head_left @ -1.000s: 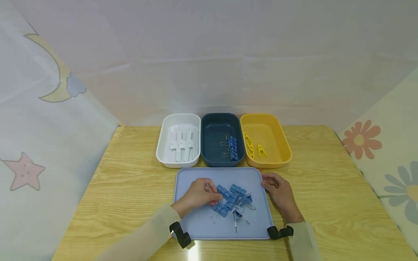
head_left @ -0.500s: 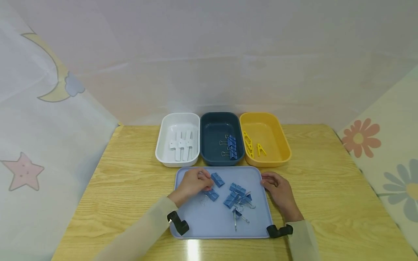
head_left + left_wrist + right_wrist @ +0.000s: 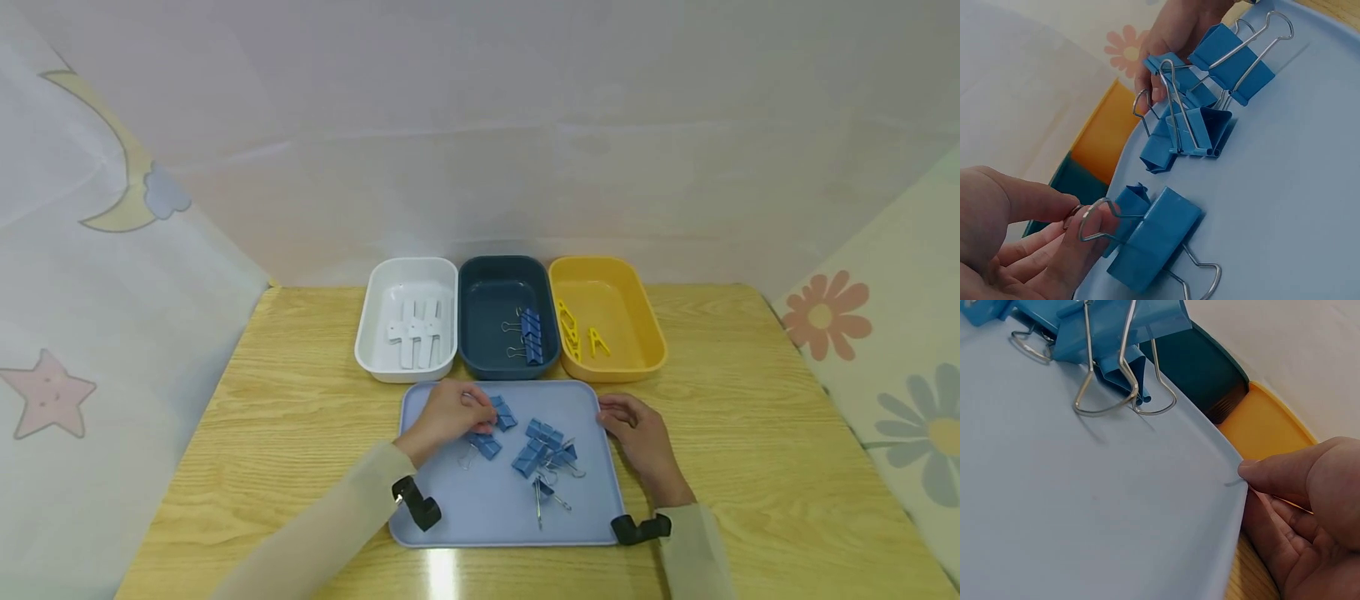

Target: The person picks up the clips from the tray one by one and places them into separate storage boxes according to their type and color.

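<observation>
On the light blue tray [image 3: 480,512], my left hand [image 3: 448,412] pinches the wire handle of a blue binder clip [image 3: 1127,211] between thumb and finger. Another blue binder clip [image 3: 1157,240] lies just in front of it, its handle overlapping the fingers in the left wrist view. To the right, several more binder clips [image 3: 531,457] form a loose cluster, and one binder clip [image 3: 544,489] stands with its handles spread toward the tray's front. My right hand [image 3: 636,437] grips the tray's right edge near the far corner, thumb on the rim and fingers beneath.
Behind the tray stand three bins side by side: a white bin [image 3: 365,333] with white clips, a dark blue bin [image 3: 495,287] with blue binder clips, and a yellow bin [image 3: 637,333] with yellow clips. A wooden table [image 3: 300,400] lies underneath; patterned cloth [image 3: 480,167] rises behind.
My left hand has drawn two binder clips out of the cluster toward the tray's far left, then shifted slightly right. My right hand has stayed at the tray's edge.
</observation>
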A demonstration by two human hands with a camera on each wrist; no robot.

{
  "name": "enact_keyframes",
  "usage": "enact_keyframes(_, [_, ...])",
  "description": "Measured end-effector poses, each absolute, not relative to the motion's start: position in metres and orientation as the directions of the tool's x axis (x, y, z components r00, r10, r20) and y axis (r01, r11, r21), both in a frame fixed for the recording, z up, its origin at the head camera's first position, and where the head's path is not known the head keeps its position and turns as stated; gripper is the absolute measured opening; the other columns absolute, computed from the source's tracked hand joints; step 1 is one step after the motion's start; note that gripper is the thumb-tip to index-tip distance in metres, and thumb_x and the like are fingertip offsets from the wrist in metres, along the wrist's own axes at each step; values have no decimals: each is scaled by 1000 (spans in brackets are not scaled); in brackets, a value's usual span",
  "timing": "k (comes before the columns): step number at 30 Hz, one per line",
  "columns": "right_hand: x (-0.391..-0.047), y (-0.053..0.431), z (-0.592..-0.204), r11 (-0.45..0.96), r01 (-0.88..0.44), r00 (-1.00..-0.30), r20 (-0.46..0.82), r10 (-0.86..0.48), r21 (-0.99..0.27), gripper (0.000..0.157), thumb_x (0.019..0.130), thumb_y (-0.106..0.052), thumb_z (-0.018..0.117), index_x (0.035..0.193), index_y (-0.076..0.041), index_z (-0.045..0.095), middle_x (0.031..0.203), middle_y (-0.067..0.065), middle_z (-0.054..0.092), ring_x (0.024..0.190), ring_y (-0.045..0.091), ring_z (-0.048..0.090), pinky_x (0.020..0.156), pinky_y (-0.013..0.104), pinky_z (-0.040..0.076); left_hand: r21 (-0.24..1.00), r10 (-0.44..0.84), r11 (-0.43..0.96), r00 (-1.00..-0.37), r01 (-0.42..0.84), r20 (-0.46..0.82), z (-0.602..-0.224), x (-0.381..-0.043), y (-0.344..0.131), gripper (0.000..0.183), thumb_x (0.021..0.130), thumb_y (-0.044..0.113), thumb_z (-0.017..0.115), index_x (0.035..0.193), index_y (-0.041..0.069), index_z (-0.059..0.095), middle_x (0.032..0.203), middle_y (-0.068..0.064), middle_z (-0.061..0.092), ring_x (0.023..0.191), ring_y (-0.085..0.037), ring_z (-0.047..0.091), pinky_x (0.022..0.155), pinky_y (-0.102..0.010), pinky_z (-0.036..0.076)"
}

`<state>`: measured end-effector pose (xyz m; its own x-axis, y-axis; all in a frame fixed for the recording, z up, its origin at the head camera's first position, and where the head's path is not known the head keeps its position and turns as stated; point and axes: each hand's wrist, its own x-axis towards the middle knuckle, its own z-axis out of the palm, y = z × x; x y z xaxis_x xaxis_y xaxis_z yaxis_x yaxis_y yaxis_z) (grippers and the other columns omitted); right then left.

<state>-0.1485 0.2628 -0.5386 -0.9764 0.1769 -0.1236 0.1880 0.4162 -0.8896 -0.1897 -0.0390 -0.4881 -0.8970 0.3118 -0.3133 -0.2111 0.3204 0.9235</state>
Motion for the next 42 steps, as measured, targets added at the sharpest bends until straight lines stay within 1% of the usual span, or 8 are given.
enact_keyframes(4, [-148, 263, -538, 403, 180, -978, -119, 171, -898, 30, 94, -17, 64, 121, -5, 62, 115, 19, 67, 88, -4, 60, 75, 13, 54, 918, 311, 355, -904, -175, -292, -483, -188, -42, 5, 87, 8, 68, 90, 3, 68, 80, -11, 74, 66, -15, 70, 65, -27, 60])
enact_keyframes(11, [-147, 262, -537, 396, 185, -977, -125, 174, -900, 30, 94, -18, 63, 122, -6, 62, 114, 18, 67, 87, -3, 60, 75, 14, 54, 932, 325, 351, -921, -93, -215, -479, -184, -48, 14, 93, 0, 51, 97, 2, 64, 87, -10, 72, 73, -14, 70, 69, -28, 61])
enact_keyframes(18, [-147, 263, -538, 412, 194, -975, -129, 180, -890, 28, 94, -18, 63, 121, -8, 63, 114, 15, 68, 88, -4, 60, 76, 14, 52, 926, 320, 377, -938, -2, -133, -473, -180, -55, 8, 90, 3, 64, 97, 2, 67, 89, -11, 72, 76, -17, 71, 70, -25, 60])
enact_keyframes(26, [-146, 262, -535, 393, 195, -975, -135, 176, -898, 31, 95, -19, 63, 123, -7, 62, 117, 17, 67, 89, -5, 59, 76, 12, 51, 932, 330, 362, -939, 29, -99, -464, -180, -59, 13, 91, 3, 63, 99, 5, 73, 94, -10, 74, 82, -18, 73, 77, -36, 61])
enact_keyframes(32, [-146, 261, -534, 402, 212, -972, -148, 184, -891, 31, 95, -19, 62, 123, -7, 62, 116, 16, 67, 88, -4, 59, 76, 13, 52, 919, 340, 388, -938, 71, -71, -452, -180, -62, 16, 91, 4, 63, 103, 5, 74, 96, -10, 74, 87, -27, 72, 78, -36, 60])
enact_keyframes(35, [-147, 261, -534, 404, 214, -971, -149, 186, -889, 30, 95, -18, 62, 122, -7, 62, 115, 16, 67, 88, -4, 59, 76, 13, 52, 925, 343, 374, -937, 65, -72, -449, -180, -64, 17, 91, 3, 63, 104, 5, 74, 98, -12, 74, 91, -31, 71, 80, -39, 60])
enact_keyframes(38, [-147, 261, -535, 405, 212, -972, -147, 185, -890, 29, 95, -18, 62, 122, -7, 62, 114, 17, 67, 88, -3, 59, 76, 13, 52, 941, 338, 337, -937, 39, -83, -447, -181, -65, 17, 91, 2, 62, 104, 4, 73, 100, -13, 74, 92, -31, 71, 84, -45, 58])
enact_keyframes(42, [-147, 261, -535, 408, 214, -971, -148, 188, -887, 30, 94, -18, 63, 122, -7, 62, 114, 16, 67, 87, -4, 59, 75, 13, 52, 958, 332, 287, -937, -8, -108, -447, -183, -67, 18, 92, 2, 61, 105, 3, 73, 104, -16, 72, 92, -28, 72, 87, -42, 58])
